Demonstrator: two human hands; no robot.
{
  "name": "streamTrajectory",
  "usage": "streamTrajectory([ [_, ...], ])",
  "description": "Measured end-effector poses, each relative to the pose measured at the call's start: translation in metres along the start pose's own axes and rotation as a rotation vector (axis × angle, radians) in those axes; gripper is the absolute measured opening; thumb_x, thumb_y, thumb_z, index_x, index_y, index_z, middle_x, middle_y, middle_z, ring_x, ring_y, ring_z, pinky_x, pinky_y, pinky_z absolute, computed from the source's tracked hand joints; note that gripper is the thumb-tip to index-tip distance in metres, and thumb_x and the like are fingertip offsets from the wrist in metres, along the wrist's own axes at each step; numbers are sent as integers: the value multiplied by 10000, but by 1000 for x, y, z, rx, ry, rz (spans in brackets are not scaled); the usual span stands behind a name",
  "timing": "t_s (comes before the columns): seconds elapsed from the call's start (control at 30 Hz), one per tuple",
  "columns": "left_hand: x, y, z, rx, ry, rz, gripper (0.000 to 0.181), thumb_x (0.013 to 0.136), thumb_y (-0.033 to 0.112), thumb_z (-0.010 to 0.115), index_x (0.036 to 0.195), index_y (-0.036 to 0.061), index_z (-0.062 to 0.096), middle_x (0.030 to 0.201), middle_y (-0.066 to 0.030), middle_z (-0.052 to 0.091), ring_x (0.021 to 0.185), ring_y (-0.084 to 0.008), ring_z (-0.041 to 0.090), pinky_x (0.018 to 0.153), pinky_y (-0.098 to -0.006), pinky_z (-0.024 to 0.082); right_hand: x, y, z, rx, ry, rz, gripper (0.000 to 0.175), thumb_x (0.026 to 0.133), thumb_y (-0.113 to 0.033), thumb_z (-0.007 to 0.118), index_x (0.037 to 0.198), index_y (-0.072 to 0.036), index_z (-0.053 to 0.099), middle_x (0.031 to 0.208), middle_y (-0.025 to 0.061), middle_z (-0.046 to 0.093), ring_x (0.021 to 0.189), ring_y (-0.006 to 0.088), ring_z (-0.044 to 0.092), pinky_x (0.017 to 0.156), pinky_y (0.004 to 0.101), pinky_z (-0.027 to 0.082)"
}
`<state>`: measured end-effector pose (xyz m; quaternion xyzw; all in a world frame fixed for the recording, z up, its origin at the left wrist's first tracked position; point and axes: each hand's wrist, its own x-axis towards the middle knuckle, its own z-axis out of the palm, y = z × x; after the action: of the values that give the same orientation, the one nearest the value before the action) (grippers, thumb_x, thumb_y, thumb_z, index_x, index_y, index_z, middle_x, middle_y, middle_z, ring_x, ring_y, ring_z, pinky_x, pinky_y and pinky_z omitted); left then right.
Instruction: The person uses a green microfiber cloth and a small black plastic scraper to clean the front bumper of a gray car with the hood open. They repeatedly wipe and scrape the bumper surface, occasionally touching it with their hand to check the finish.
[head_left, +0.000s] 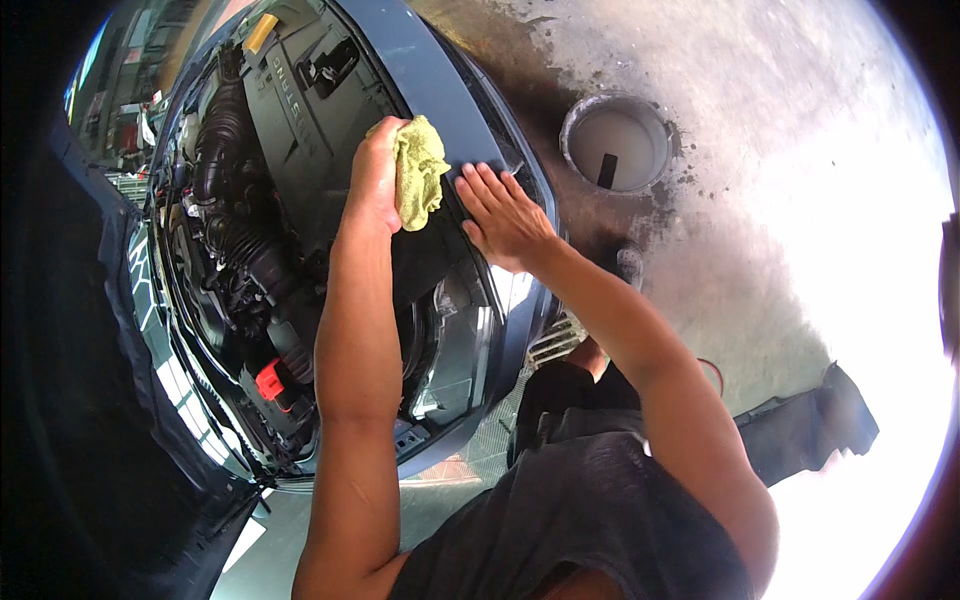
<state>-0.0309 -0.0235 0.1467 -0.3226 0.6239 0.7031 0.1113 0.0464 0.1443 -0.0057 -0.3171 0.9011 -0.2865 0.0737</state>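
A yellow-green cloth (420, 172) is bunched in my left hand (373, 176), above the edge of the black engine-bay cover near the car's front. To its right, my right hand (504, 214) lies with its palm down and fingers spread on the blue-grey front body panel (427, 64), holding nothing. The black plastic engine cover (300, 112), with raised lettering, spreads beyond my left hand. Below my right hand is a headlight (454, 352).
The raised hood (67, 337) borders the left side. A bucket of cloudy liquid (615, 142) stands on the wet concrete floor, with a dark object in it. A yellow piece (260, 34) lies on the engine cover's far end. A floor grate (555, 339) is near my feet.
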Motion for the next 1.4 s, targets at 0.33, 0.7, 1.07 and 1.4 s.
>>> streamTrajectory([
  [0.33,-2,-11,-1,80,-144,174,234,1050,142,579,1156,23,750,1118,-135,778,1050,-233,761,898,-384,630,36,10,-8,26,-54,-47,697,1104,-372,475,1676,3,341,1790,206,268,1676,365,210,1375,509,173],
  [0.7,8,-55,40,205,90,270,217,923,96,605,786,-49,690,714,-20,626,688,-96,575,644,-326,486,20,10,3,126,-47,-161,760,1006,-369,626,1636,-2,413,1721,216,385,1640,387,280,1350,546,207],
  [1.07,34,-7,8,154,297,366,187,917,92,599,791,-18,682,714,0,607,660,-102,568,637,-318,479,-16,11,-2,132,-91,-135,762,1075,-399,580,1671,15,347,1779,202,290,1658,368,255,1355,516,202],
  [1.4,50,-73,-52,157,553,527,117,965,121,652,973,18,707,915,-20,662,846,-124,627,787,-311,528,-6,7,-6,94,-87,-129,695,1083,-324,481,1668,32,355,1771,224,303,1662,369,253,1359,504,213],
])
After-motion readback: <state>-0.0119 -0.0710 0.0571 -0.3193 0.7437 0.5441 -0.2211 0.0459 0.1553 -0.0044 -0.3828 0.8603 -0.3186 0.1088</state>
